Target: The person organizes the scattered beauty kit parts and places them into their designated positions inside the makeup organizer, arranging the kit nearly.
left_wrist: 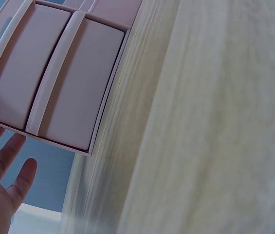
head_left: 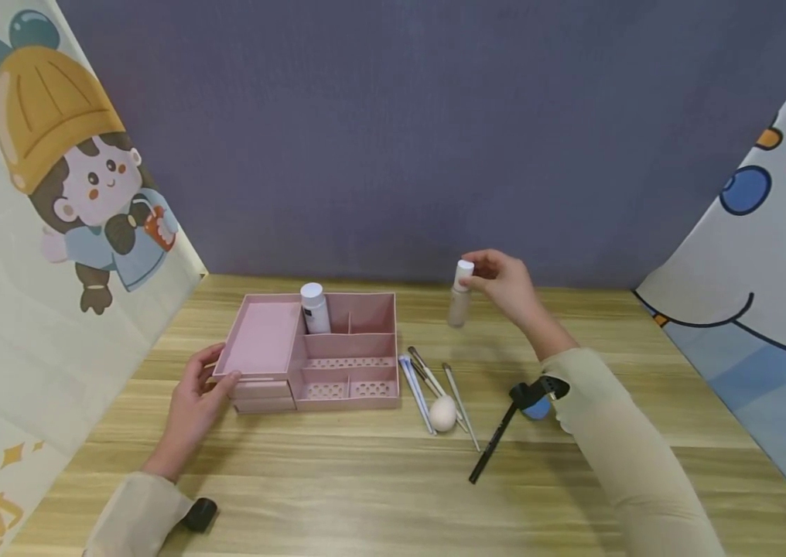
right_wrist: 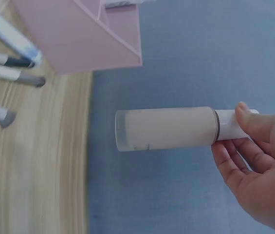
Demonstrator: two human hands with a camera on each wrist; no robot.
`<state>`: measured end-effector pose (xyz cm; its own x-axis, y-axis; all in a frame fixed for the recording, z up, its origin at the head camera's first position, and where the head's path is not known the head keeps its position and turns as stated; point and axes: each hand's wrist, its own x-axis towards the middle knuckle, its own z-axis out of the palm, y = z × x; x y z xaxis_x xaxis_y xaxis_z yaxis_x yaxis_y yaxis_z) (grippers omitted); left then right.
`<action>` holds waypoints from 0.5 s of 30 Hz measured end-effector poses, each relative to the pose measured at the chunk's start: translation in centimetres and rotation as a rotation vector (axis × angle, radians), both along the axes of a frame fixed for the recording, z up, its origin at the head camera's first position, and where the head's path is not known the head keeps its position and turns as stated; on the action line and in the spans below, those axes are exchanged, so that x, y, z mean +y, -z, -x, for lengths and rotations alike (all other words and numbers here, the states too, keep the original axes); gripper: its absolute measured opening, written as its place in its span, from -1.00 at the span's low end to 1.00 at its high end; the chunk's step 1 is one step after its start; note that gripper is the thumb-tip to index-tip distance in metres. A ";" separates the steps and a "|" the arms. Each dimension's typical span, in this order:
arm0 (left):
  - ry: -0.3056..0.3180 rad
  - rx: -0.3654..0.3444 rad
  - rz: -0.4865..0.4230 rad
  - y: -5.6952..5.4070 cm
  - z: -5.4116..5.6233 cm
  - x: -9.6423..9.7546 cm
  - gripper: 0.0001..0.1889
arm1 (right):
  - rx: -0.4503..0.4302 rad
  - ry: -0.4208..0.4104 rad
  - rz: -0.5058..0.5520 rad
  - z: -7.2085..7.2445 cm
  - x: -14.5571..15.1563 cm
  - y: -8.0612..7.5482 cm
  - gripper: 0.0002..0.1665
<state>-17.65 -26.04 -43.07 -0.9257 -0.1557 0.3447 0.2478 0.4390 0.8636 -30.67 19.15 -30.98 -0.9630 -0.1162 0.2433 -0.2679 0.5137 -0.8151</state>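
My right hand pinches the white cap of a foundation bottle, which hangs upright right of the pink organizer. Beige liquid shows through the clear bottle in the right wrist view. At the organizer's front left corner rests my left hand, thumb on the top edge and fingers along the side. In the left wrist view several fingers are straight and spread beside the two drawers; the thumb is out of that view. A white bottle stands in a back compartment.
Several makeup brushes and a round beige sponge lie on the wooden table right of the organizer. A slim black stick and a blue round thing lie by the right wrist. A dark wall stands behind.
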 end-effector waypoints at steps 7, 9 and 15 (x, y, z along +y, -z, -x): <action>0.004 0.002 -0.007 -0.1 -0.1 0.1 -0.47 | 0.026 -0.033 0.066 -0.3 -1.5 -1.0 -0.56; 0.005 0.000 -0.010 -0.2 -0.1 0.1 -0.46 | 0.040 -0.044 0.075 -0.3 -2.0 -1.2 -0.57; 0.004 -0.015 -0.009 -0.3 -0.1 0.1 -0.44 | 0.044 -0.067 0.102 -0.6 -3.5 -1.9 -0.57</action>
